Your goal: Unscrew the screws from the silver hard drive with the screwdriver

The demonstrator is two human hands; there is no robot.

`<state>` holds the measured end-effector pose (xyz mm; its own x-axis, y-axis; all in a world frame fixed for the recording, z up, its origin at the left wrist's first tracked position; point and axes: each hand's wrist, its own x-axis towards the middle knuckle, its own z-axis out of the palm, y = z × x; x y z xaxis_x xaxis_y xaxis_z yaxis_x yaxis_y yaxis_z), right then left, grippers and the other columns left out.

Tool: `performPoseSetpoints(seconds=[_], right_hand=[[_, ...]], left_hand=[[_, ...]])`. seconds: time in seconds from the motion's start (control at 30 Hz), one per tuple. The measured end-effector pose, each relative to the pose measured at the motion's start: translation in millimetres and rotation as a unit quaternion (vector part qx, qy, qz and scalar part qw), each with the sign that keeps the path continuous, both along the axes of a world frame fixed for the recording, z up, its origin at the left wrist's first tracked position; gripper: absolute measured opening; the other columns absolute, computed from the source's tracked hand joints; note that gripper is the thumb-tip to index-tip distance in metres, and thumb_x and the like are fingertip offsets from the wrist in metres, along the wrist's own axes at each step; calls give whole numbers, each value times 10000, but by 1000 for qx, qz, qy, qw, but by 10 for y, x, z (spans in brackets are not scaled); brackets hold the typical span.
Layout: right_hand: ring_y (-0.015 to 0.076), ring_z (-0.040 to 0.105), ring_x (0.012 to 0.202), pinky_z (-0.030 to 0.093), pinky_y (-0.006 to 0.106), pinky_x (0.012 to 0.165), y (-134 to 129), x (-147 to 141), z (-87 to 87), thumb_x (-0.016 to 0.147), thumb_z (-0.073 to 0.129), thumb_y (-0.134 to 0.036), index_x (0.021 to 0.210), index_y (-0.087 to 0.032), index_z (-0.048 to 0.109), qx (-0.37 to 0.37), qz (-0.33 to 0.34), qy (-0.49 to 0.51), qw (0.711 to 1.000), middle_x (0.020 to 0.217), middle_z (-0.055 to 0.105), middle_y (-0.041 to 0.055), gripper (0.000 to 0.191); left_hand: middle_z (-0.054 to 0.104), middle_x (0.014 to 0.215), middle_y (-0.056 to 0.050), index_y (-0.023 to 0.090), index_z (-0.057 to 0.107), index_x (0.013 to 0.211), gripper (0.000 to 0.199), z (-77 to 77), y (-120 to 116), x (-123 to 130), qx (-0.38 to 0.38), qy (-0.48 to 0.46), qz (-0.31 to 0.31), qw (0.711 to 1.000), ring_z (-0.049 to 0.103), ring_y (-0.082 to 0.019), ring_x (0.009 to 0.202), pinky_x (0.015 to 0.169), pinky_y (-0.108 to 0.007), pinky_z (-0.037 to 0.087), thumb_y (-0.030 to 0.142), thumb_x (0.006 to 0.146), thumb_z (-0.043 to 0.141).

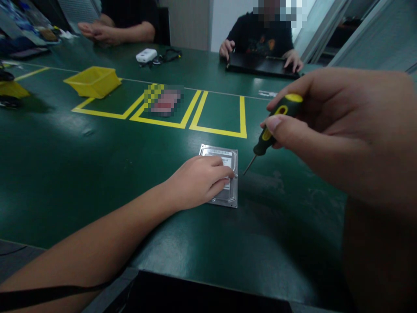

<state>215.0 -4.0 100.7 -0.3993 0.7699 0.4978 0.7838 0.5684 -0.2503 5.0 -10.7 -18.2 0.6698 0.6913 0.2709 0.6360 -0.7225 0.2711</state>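
A silver hard drive (232, 198) with a white label lies flat on the green table. My left hand (206, 178) rests over it from the left, its fingers bent across the label and pressed on the drive near its right edge. My palm hides much of the drive's left side. In my right hand (312, 121) is a screwdriver (265, 134) with a dark green and yellow handle, pinched between thumb and fingers. Its thin metal shaft slants down to the left, and the tip appears just right of the drive's edge.
Yellow tape outlines (218, 131) mark the table beyond the drive. A yellow bin (94, 82) stands at the left; a blurred-out item (166, 102) lies in the middle outline. Across the table are a white device (146, 55) with cables and two people, one holding a black panel (260, 65).
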Motion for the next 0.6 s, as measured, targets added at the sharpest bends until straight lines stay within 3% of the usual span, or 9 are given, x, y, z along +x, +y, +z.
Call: performPoseSetpoints(seconds=[0.13,0.6], right_hand=[[174,557,593,314,321,515,19,-14,-27,830,627,-375,900,-216,698,-42,6,16,999,738,662,34,188],[150,494,533,299,327,523,68,-25,-74,817,643,-334,841,-193,683,-39,19,-1,999,689,626,25,148]], left_hand=[[624,899,-45,227,688,1138,276,10,-2,3,7,3,-7,1000,598,-182,818,743,-326,462,270,974,471],[607,877,-47,227,678,1173,304,23,-3,23,33,28,-15,999,575,-190,800,704,-327,448,243,968,454]])
